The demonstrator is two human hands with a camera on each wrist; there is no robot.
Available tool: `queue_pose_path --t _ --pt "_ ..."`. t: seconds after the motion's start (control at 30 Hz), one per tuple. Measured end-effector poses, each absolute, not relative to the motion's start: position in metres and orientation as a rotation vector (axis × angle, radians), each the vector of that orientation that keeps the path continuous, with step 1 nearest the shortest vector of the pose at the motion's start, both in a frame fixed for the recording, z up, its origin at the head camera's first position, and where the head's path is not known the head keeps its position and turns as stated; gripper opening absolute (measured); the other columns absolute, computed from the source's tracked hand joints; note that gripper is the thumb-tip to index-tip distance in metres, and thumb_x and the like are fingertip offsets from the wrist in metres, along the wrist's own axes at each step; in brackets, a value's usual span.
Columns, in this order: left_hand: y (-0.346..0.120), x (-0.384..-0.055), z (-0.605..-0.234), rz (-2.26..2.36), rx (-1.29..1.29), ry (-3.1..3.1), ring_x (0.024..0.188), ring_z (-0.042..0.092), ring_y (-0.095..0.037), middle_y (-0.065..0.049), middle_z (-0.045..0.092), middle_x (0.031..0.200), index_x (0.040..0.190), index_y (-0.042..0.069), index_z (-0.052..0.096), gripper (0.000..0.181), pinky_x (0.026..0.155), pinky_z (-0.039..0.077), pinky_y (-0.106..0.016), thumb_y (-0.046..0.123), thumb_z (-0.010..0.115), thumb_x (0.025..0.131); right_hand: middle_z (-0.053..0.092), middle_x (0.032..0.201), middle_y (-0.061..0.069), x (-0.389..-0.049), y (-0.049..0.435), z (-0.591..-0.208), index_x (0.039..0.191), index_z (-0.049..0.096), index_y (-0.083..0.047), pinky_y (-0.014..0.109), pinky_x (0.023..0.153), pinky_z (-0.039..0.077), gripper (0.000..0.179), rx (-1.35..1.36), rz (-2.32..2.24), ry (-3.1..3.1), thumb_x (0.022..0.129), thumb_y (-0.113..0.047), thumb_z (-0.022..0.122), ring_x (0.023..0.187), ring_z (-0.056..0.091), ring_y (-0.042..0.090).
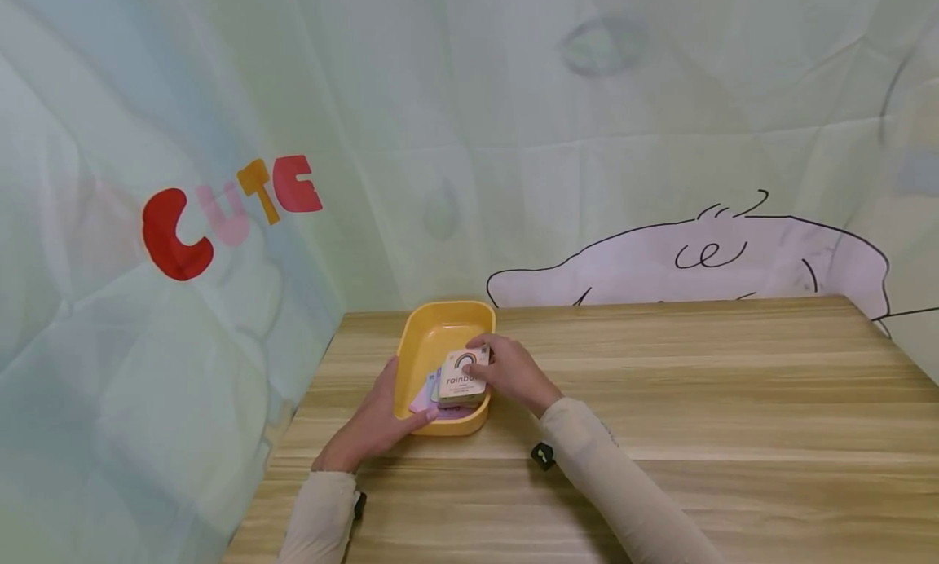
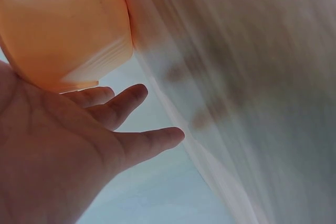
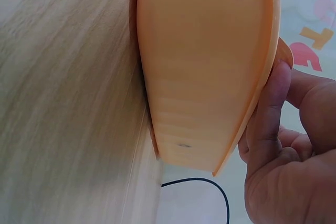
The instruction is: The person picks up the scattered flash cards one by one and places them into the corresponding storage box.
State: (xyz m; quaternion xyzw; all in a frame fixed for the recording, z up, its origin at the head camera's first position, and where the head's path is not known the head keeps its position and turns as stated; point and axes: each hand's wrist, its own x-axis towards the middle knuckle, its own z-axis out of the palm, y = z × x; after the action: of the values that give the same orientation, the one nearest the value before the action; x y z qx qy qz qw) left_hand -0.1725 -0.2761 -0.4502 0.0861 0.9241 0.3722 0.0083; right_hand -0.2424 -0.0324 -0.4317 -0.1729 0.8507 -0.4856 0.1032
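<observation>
A yellow plastic tray (image 1: 446,306) stands on the table, its long side running away from me. My left hand (image 1: 377,417) holds the tray's near-left corner, thumb over the front rim and fingers along the outer left wall. In the left wrist view, several fingers (image 2: 123,106) extend fairly straight under the orange-looking tray wall (image 2: 68,24). Over the tray's right rim, my right hand (image 1: 509,370) pinches a small square pack (image 1: 462,385) printed with a rainbow and the word "rainbow", thumb on its face. Below and left of it, pastel purple and pink packs (image 1: 423,397) lie inside, partly covered.
The wood-grain table (image 1: 697,401) extends well to the right of the tray. Pale printed cloth (image 1: 440,140) hangs behind and to the left, with colourful letters spelling "CUTE" (image 1: 297,185). A dark strap piece (image 1: 543,456) shows at the right wrist.
</observation>
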Motion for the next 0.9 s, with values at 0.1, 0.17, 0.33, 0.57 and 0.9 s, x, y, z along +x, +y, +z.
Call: queue_pose_path --t 0.1,0.17,0.33,0.57,0.9 --pt "-0.2761 -0.1724 -0.4499 1.177 0.285 2.887 0.125 0.046 -0.025 -0.007 0.041 0.146 0.158 0.016 0.02 0.099 0.111 0.037 -0.049 0.047 0.079 0.085 0.065 0.11 0.001 -0.2423 -0.0325 -0.4318 0.126 0.065 -0.016 0.033 0.082 0.053 0.033 -0.501 -1.437 2.506 0.095 -0.026 0.073 0.097 0.059 0.019" --pt "-0.276 -0.1724 -0.4499 1.184 0.291 2.884 0.125 0.046 -0.025 -0.008 0.041 0.146 0.158 0.015 0.02 0.099 0.111 0.037 -0.049 0.046 0.079 0.085 0.065 0.109 0.001 -0.242 -0.0325 -0.4315 0.126 0.065 -0.016 0.032 0.082 0.053 0.034 -0.495 -1.435 2.505 0.095 -0.027 0.073 0.096 0.059 0.019" --pt "-0.276 -0.1732 -0.4502 1.197 0.289 2.881 0.124 0.047 -0.026 -0.008 0.042 0.145 0.157 0.015 0.02 0.098 0.11 0.038 -0.049 0.045 0.08 0.085 0.064 0.107 0.0 -0.2422 -0.0326 -0.4315 0.125 0.065 -0.016 0.032 0.081 0.052 0.035 -0.488 -1.433 2.51 0.094 -0.029 0.074 0.095 0.059 0.019" --pt "-0.2766 -0.1735 -0.451 1.19 0.29 2.889 0.123 0.047 -0.026 -0.009 0.042 0.144 0.158 0.014 0.02 0.099 0.109 0.038 -0.049 0.044 0.08 0.085 0.065 0.105 0.001 -0.2426 -0.0335 -0.4328 0.124 0.066 -0.014 0.031 0.079 0.052 0.036 -0.509 -1.422 2.54 0.093 -0.03 0.076 0.093 0.059 0.019" --pt "-0.2775 -0.1726 -0.4514 1.175 0.261 2.88 0.127 0.046 -0.026 -0.009 0.04 0.147 0.159 0.015 0.017 0.103 0.112 0.036 -0.05 0.046 0.08 0.084 0.065 0.098 0.002 -0.2416 -0.0345 -0.4322 0.122 0.067 -0.01 0.03 0.074 0.05 0.038 -0.544 -1.408 2.579 0.091 -0.03 0.077 0.087 0.058 0.018"
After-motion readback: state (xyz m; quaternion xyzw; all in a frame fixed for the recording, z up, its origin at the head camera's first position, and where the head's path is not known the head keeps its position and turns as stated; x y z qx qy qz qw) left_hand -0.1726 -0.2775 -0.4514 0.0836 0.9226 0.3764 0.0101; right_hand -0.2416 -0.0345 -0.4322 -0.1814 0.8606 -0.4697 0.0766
